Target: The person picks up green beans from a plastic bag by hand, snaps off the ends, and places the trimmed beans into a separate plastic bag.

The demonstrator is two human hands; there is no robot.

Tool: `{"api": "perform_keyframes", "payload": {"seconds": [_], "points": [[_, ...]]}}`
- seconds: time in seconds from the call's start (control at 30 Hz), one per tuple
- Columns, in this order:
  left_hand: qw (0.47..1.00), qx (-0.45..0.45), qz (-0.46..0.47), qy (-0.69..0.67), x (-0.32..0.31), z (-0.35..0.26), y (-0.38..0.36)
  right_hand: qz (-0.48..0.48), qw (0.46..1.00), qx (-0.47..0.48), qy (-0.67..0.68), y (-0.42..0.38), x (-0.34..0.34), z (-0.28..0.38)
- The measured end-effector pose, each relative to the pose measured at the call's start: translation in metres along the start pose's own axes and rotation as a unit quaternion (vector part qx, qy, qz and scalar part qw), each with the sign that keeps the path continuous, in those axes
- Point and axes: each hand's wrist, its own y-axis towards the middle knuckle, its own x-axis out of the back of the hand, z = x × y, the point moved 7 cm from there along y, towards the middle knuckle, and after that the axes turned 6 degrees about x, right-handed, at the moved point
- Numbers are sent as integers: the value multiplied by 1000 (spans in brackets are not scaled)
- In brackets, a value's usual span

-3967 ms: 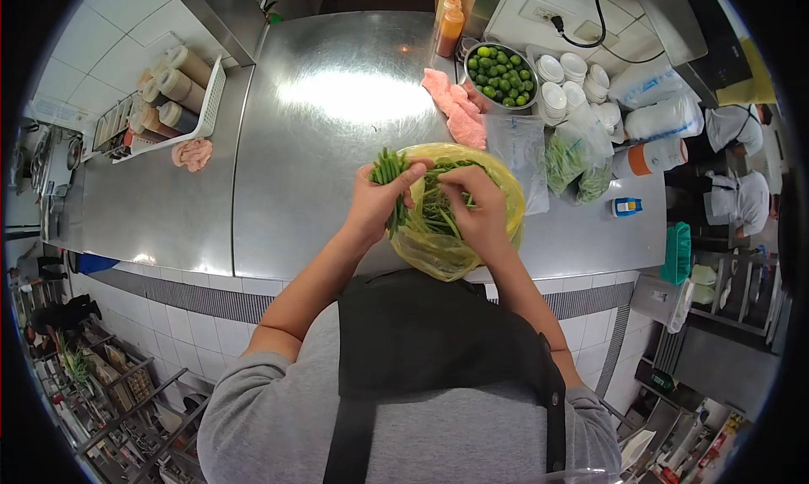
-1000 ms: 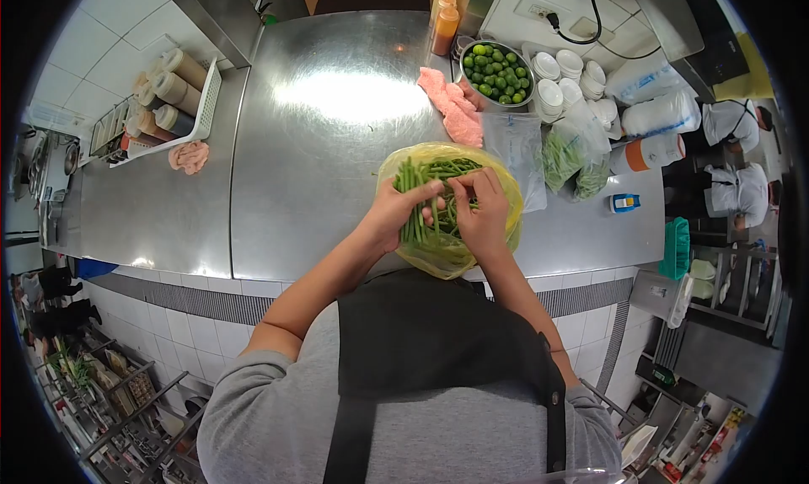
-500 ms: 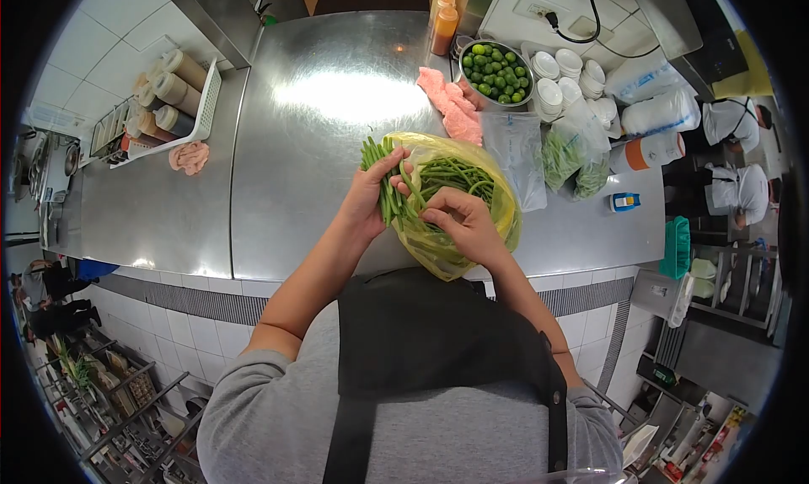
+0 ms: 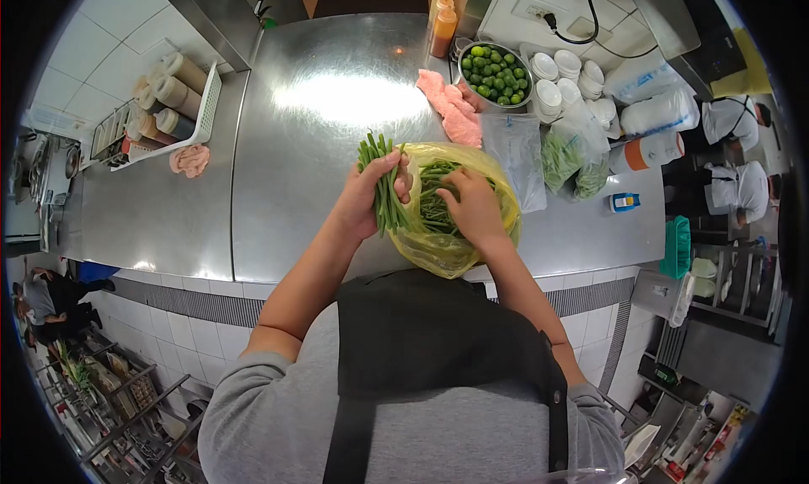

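Observation:
My left hand [image 4: 377,193] is closed round a bunch of green beans [image 4: 386,210], which stick out above and below the fingers. Just right of it, a yellow plastic bag [image 4: 447,256] lies with its mouth open on the steel counter, full of more green beans [image 4: 434,219]. Over the bag's mouth is my right hand [image 4: 476,206], bent down onto the beans. Its thumb and forefinger stand apart, and no bean shows between them; the other fingertips are partly hidden.
Behind the bag lie a pink cloth [image 4: 451,109] and a bowl of limes [image 4: 495,75]. White cups [image 4: 548,96], clear bags [image 4: 514,160] and bagged greens [image 4: 563,160] crowd the right. A basket of sauce bottles [image 4: 181,105] stands left. Other people [image 4: 742,189] are at the edges.
My right hand has moved from beside the left hand's bunch, where it pinched at a bean, up and right over the beans in the bag. The left hand still grips its bunch.

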Motion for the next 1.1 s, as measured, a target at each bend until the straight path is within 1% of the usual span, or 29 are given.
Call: {"api": "perform_keyframes", "payload": {"seconds": [0.07, 0.2, 0.27, 0.3, 0.37, 0.4, 0.43, 0.47, 0.5, 0.57, 0.6, 0.67, 0.7, 0.73, 0.77, 0.8, 0.87, 0.9, 0.97, 1.0, 1.03, 1.07, 1.1], "points": [[1000, 6, 2, 31, 1, 4, 0, -57, 991, 119, 16, 2, 0, 18], [999, 30, -33, 10, -1, 13, -2, -23, 993, 115, 12, 7, -14, 14], [995, 7, -57, 79, 4, 11, -3, -62, 992, 90, 65, 8, -6, 13], [995, 6, -58, 77, 5, 11, -3, -60, 992, 91, 65, 7, 0, 21], [985, 3, -84, 153, 7, 9, -3, -123, 979, 106, 124, 3, 30, 42], [985, 4, -83, 153, 6, 10, -3, -124, 979, 105, 123, 1, 34, 44], [983, -5, -75, 168, 3, 10, -3, -91, 964, 42, 248, 1, 32, 36], [981, -13, -67, 184, -1, 11, -2, -58, 928, -22, 367, 0, 26, 28], [981, -11, -64, 184, -3, 12, -1, -60, 928, -23, 366, 0, 27, 27], [973, 0, -32, 229, -12, 16, 0, -43, 859, -102, 499, 0, 19, 18], [973, 0, -32, 229, -13, 17, 0, -43, 859, -101, 499, -1, 18, 14], [963, 7, -40, 267, -11, 19, 2, -55, 891, -80, 443, -2, 17, 6], [963, 6, -41, 266, -11, 20, 3, -54, 891, -79, 443, -2, 17, 9], [962, 12, -49, 268, -11, 21, 4, -113, 945, -6, 308, -2, 30, 19], [961, 18, -56, 270, -10, 22, 5, -169, 970, 67, 164, -5, 40, 32], [961, 19, -55, 270, -8, 23, 7, -170, 970, 66, 163, -6, 38, 34], [964, 43, -46, 259, -3, 29, 10, -221, 961, 158, 54, -10, 41, 50], [964, 44, -46, 259, -5, 28, 8, -221, 961, 157, 54, -9, 38, 43], [961, 98, -33, 257, -10, 36, 1, -242, 961, 132, -4, -6, 35, 19], [961, 96, -35, 257, -11, 37, -1, -241, 961, 134, -3, -7, 41, 16], [972, 89, -25, 216, -12, 37, -2, -136, 990, 44, -12, -1, 36, 2], [981, 83, -15, 176, -13, 37, -2, -28, 998, -49, -22, 0, 26, -14], [981, 84, -15, 176, -11, 38, -2, -28, 998, -49, -22, -2, 27, -19]]}}
